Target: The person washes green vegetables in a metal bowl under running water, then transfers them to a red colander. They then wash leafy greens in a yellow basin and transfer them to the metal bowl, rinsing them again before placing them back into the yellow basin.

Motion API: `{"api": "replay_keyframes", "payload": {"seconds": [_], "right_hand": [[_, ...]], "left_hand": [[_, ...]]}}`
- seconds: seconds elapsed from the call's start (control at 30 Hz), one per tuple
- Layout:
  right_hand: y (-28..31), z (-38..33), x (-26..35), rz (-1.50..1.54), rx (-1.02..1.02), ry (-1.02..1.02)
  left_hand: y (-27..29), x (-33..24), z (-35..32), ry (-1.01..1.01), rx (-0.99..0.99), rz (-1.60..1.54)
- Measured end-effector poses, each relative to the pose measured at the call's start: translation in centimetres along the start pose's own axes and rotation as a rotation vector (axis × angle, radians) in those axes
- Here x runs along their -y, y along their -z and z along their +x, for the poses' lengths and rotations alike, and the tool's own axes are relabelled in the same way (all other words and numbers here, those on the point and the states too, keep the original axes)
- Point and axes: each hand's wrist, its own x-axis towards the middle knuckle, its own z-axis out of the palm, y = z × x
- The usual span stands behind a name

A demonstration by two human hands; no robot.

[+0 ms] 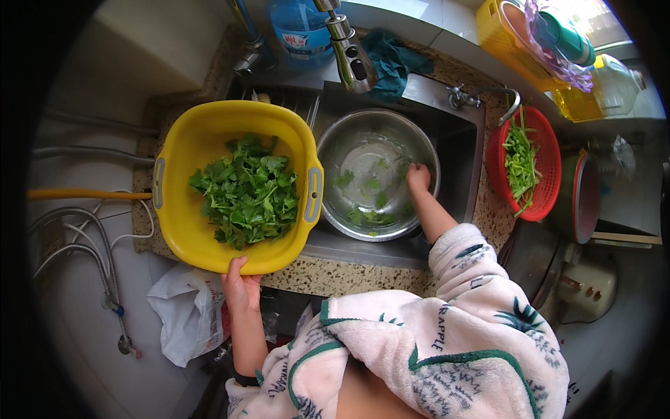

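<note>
Right now I see my left hand [241, 286] gripping the near rim of a yellow plastic basin [183, 150], fingers curled over its edge; the basin rests partly on the speckled stone worktop [335, 276] and partly over the left side of the sink [457, 150], and it holds a heap of green coriander leaves [248, 192]. Just beside it, touching its right handle, sits a steel bowl [335, 143] in the sink, with a few wet leaves scattered in it. My right hand [418, 176] is down inside that bowl at its right wall, fingers closed on some leaves there, though I cannot tell how firmly. A pull-out tap head [352, 59] hangs above the bowl's far rim. To the right, on the worktop, a red strainer basket [551, 160] carries green stalks [518, 164]. A dark teal cloth [389, 63] lies behind the sink, and a white plastic bag [188, 311] hangs below the worktop near my left wrist.
</note>
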Motion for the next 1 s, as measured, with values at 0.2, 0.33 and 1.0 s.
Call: {"api": "replay_keyframes", "payload": {"seconds": [0.2,0.33,1.0], "right_hand": [[-2.3,0.8,1.6,0.495,0.039,-0.289],[-2.5,2.6,4.5,0.842,0.387,-0.376],[1.4,-5.3,2.5,-0.077,0.941,-0.419]], "left_hand": [[-0.4,-0.6,-0.1,0.034,-0.014,0.013],[-0.9,-0.8,-0.4,0.018,-0.029,0.024],[-0.6,-0.5,0.1,0.014,0.021,0.024]]}}
